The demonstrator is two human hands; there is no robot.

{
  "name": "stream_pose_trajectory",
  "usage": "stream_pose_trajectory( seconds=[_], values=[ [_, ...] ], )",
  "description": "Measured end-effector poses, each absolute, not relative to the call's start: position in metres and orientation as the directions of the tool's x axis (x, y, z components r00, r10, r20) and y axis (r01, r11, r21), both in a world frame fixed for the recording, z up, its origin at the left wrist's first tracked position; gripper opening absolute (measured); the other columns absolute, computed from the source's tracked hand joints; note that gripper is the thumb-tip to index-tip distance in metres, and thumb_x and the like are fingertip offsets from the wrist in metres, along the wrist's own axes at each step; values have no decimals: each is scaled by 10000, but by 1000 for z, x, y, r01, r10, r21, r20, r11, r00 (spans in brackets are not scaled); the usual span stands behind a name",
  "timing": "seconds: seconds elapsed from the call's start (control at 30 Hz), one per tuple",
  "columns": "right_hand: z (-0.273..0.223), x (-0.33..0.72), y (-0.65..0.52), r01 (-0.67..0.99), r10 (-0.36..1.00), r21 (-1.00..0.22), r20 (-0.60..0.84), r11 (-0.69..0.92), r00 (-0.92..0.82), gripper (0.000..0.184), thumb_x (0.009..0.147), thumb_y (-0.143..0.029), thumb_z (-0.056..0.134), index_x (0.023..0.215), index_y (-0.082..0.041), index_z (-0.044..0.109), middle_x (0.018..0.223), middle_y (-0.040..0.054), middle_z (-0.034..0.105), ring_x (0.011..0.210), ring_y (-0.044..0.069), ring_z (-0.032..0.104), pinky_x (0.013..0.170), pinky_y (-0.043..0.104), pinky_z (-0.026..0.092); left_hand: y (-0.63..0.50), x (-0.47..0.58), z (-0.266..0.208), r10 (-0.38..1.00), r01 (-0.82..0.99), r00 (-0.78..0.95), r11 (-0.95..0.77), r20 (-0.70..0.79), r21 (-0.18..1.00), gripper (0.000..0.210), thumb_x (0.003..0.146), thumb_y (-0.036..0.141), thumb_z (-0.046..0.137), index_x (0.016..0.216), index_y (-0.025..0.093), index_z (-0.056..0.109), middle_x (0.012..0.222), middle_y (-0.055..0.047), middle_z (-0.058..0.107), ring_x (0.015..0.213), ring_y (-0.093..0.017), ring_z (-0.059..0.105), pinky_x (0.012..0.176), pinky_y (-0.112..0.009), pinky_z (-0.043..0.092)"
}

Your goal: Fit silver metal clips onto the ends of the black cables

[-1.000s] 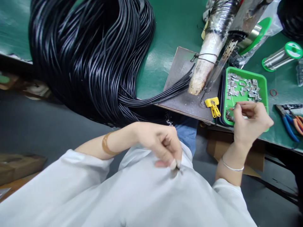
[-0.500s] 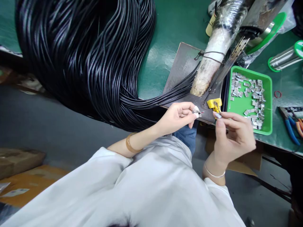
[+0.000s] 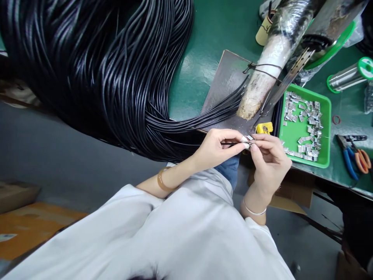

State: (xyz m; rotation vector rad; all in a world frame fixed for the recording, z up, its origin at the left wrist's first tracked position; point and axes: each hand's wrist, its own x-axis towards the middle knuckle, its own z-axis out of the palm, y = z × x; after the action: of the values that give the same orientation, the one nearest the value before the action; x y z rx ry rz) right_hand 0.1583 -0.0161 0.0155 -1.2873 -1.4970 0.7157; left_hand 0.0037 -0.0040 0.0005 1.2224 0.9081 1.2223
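My left hand [image 3: 217, 147] pinches the stripped end of a thin black cable [image 3: 229, 144] between thumb and fingers. Against it, my right hand [image 3: 269, 161] is closed on a small metal connector [image 3: 250, 137]; the fingertips of both hands touch and partly cover it. Whether wires and connector are joined, I cannot tell. Just beyond the fingers lies a yellow block [image 3: 264, 128], beside the lower end of a soldering stand's white wrapped tube [image 3: 264, 74]. A thick bundle of black cables [image 3: 128, 77] spreads to the left, its ends on a grey board [image 3: 217, 87].
A green tray [image 3: 328, 128] of small metal connectors stands right of my hands. Farther right are pliers [image 3: 348, 155] with blue handles, an orange-handled tool [image 3: 363, 160], a red ring [image 3: 336, 119] and a solder wire spool [image 3: 345, 77]. The green table's edge runs just before me.
My right hand has moved left from beside the yellow block, bringing the metal connector to the cable end in my left hand. The view has shifted slightly.
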Motion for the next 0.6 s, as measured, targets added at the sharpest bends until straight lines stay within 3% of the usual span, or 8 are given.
stream_pose_trajectory(
  seconds=[0.13,0.3,0.6],
  values=[
    [12,159,-17,359,946,-893,317,273,71,87,841,-191,695,868,-272,714,983,9,705,930,166,700,725,336,618,-5,2,-2,962,-52,141,-230,235,972,106,854,194,678,874,121,752,854,-53,749,687,-81,603,546,-186,398],
    [11,159,-19,534,892,-768,450,354,55,96,845,-182,701,907,-252,726,989,15,725,933,176,705,799,381,627,-2,-2,-2,881,182,149,-471,450,863,122,900,192,646,853,121,734,756,-30,711,675,-95,543,669,-233,411],
    [22,174,-22,711,845,-507,479,487,-237,181,880,-95,647,987,-227,712,1058,23,739,990,145,705,920,312,590,-1,-2,-2,801,421,326,-598,502,682,251,978,213,515,858,120,715,767,-47,695,695,-127,559,722,-277,417]
  ],
)
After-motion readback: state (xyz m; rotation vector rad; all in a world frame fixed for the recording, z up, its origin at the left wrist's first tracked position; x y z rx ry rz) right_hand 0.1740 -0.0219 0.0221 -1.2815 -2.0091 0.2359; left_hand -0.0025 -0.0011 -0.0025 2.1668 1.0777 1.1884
